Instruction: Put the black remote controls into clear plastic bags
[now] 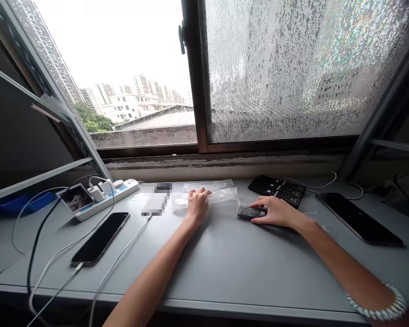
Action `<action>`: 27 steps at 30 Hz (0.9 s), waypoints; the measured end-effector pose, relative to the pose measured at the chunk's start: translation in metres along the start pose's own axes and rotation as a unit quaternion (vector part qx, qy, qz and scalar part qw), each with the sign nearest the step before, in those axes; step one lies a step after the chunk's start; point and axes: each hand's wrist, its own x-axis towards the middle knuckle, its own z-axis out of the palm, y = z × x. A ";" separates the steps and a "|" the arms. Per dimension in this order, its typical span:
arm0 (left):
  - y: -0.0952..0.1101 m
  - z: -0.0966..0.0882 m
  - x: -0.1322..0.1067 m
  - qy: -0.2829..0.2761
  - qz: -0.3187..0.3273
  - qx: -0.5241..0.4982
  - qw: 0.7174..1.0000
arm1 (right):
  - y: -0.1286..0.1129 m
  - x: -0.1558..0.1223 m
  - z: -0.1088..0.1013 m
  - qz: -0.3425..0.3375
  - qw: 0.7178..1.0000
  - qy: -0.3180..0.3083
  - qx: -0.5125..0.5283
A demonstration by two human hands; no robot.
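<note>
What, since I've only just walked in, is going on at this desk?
A person has both hands at work on the desk below the window. The left hand is on some clear plastic wrapping, and the right hand grips a small dark block at the wrapping's right end; whether the block is partly inside is hard to tell. Just behind the right hand lies a black keypad. A phone with a cable plugged in lies off to the left.
</note>
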 end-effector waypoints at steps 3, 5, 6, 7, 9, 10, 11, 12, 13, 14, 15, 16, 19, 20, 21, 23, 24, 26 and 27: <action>-0.005 -0.001 0.001 0.058 -0.012 0.003 0.998 | -0.001 0.000 0.000 -0.004 1.000 0.001 -0.008; -0.009 0.000 0.002 0.052 -0.009 -0.002 0.999 | -0.001 -0.001 -0.001 -0.005 1.000 0.000 -0.011; -0.010 0.001 0.002 0.038 -0.008 -0.006 0.999 | -0.002 -0.001 -0.001 -0.004 1.000 0.000 -0.011; -0.011 0.002 0.001 0.023 -0.009 -0.010 1.000 | -0.002 -0.001 -0.001 -0.003 1.000 -0.001 -0.010; -0.011 0.001 0.000 0.003 -0.015 -0.019 1.000 | -0.002 -0.001 -0.002 -0.002 1.000 -0.002 -0.006; -0.011 -0.001 0.000 -0.001 -0.018 -0.022 1.000 | -0.002 -0.001 -0.002 -0.001 1.000 -0.002 -0.004; -0.010 -0.003 -0.001 -0.003 -0.020 -0.023 1.000 | -0.002 -0.001 -0.002 -0.001 1.000 -0.003 -0.001; -0.009 -0.006 -0.001 -0.003 -0.021 -0.022 1.000 | -0.002 -0.001 -0.002 0.000 1.000 -0.004 0.001; -0.008 -0.009 -0.001 -0.005 -0.023 -0.018 1.000 | -0.002 -0.001 -0.002 0.001 1.000 -0.005 0.004; -0.007 -0.012 -0.001 -0.007 -0.026 -0.013 1.000 | -0.002 -0.001 -0.002 0.002 1.000 -0.006 0.006; -0.006 -0.015 -0.001 -0.008 -0.028 -0.008 1.000 | -0.002 -0.001 -0.003 0.003 1.000 -0.006 0.009; -0.005 -0.017 -0.001 -0.007 -0.031 -0.004 0.999 | -0.002 -0.001 -0.003 0.002 1.000 -0.005 0.011; -0.002 -0.021 0.000 0.029 -0.039 -0.005 0.999 | -0.003 -0.001 -0.004 -0.004 1.000 -0.004 0.014; 0.000 -0.022 0.000 0.055 -0.041 -0.006 0.998 | -0.004 -0.001 -0.004 -0.005 1.000 -0.004 0.013; 0.001 -0.022 0.001 0.085 -0.043 -0.006 0.995 | -0.004 -0.002 -0.004 -0.006 1.000 -0.005 0.012; 0.002 -0.020 0.002 0.138 -0.041 -0.007 0.990 | -0.005 -0.002 -0.005 -0.006 1.000 -0.007 0.010; 0.002 -0.018 0.003 0.142 -0.032 -0.013 0.989 | -0.005 -0.002 -0.005 -0.006 1.000 -0.007 0.009; 0.001 -0.012 0.003 0.095 -0.001 -0.038 0.995 | -0.004 -0.002 -0.005 -0.005 1.000 -0.004 0.011; -0.001 -0.008 0.003 0.053 0.016 -0.052 0.997 | -0.003 -0.002 -0.005 -0.006 1.000 -0.005 0.016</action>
